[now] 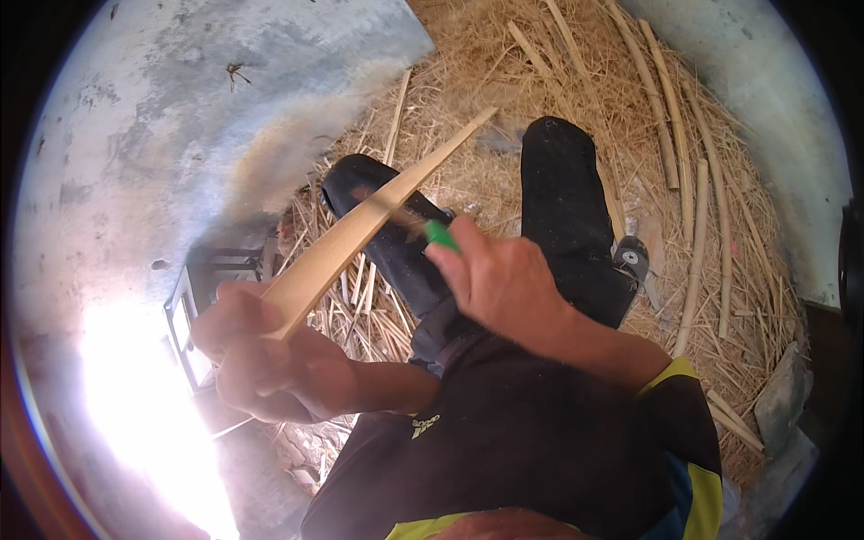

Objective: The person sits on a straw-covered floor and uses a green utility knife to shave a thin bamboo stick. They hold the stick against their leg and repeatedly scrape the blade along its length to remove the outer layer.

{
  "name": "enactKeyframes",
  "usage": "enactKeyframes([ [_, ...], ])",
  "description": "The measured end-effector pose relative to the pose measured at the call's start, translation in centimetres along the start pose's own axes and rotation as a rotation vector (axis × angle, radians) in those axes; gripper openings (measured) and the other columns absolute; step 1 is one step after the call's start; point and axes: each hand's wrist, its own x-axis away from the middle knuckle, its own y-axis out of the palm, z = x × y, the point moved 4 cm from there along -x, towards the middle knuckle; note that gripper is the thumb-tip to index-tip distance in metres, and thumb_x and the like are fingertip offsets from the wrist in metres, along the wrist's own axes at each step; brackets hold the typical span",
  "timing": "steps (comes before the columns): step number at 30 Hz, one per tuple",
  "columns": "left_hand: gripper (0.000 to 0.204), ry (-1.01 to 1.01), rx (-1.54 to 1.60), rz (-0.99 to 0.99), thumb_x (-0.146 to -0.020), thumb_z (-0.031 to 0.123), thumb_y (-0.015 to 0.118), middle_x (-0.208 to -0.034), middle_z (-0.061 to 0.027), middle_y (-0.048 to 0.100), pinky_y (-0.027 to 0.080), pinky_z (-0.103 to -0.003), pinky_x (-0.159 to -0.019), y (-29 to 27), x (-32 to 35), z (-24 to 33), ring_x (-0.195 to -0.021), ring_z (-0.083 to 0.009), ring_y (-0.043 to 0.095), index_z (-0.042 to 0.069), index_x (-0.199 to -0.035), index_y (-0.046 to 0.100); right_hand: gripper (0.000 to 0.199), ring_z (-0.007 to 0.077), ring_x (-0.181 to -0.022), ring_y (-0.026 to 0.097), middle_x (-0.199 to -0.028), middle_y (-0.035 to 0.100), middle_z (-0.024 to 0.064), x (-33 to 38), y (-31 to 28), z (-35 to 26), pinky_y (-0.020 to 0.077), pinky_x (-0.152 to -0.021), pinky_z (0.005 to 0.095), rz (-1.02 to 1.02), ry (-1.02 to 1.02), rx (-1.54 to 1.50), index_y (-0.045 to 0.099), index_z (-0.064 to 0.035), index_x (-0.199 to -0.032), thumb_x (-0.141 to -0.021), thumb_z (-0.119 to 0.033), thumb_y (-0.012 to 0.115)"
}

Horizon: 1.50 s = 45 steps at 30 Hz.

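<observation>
A long, pale strip of bamboo or wood (337, 241) slants up and away across my lap. My left hand (265, 355) is closed round its near, wider end. In my right hand (511, 281) is a knife with a green handle (441, 236), gripped with the fingers wrapped round it. The knife's blade is smeared by motion and meets or crosses the strip about midway along, above my left knee. I cannot tell whether its edge bites into the strip. The strip's far end tapers and hangs free between my knees.
Shavings and straw-like slivers (486, 63) cover the floor. Several bamboo poles (688, 261) lie on the right. Walls (180, 117) stand left and right. A dark-framed object (184, 306) is beside my left hand, near glaring light. A grey stone-like piece (781, 391) lies lower right.
</observation>
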Motion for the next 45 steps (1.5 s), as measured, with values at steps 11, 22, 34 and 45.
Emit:
enactKeyframes([
  [11,0.023,0.006,0.111,-0.118,-0.099,0.025,0.044,-0.092,-0.0125,0.049,0.042,-0.033,-0.072,-0.2,-0.1,-0.6,-0.083,-0.0208,0.048,0.005,-0.096,0.053,0.026,0.0375,-0.047,0.057,-0.05,0.051,0.0172,-0.4,-0.7,-1.0,0.0435,-0.043,0.0451,0.025,-0.009,-0.159,0.049,-0.0014,-0.088,-0.095,-0.026,0.053],
  [22,0.031,-0.117,0.12,-0.014,-0.101,0.028,0.042,-0.101,-0.0151,0.052,0.047,-0.036,-0.083,-1.9,0.0,-2.3,-0.093,-0.0237,0.052,-0.002,-0.099,0.05,0.035,0.0365,-0.046,0.059,-0.049,0.054,0.0165,-3.5,1.2,3.6,0.0485,-0.046,0.0446,0.008,0.109,0.136,0.052,-0.0011,-0.084,-0.098,-0.033,0.047],
  [34,0.038,-0.41,-0.264,0.204,-0.102,0.029,0.039,-0.103,-0.0169,0.052,0.054,-0.032,-0.074,-2.6,0.4,-3.0,-0.092,-0.0225,0.055,-0.007,-0.108,0.049,0.033,0.0391,-0.049,0.059,-0.051,0.055,0.0188,-5.1,2.9,4.2,0.0495,-0.047,0.0461,0.01,0.137,0.156,0.053,-0.0023,-0.087,-0.097,-0.033,0.046],
  [45,0.037,-0.47,-0.331,0.225,-0.102,0.031,0.036,-0.102,-0.0177,0.051,0.057,-0.031,-0.07,-2.0,0.3,-3.0,-0.089,-0.0216,0.056,-0.005,-0.102,0.048,0.037,0.0377,-0.061,0.064,-0.059,0.059,0.02,-4.7,4.9,11.3,0.0502,-0.051,0.0479,0.001,0.293,0.223,0.055,0.0016,-0.095,-0.1,-0.032,0.039],
])
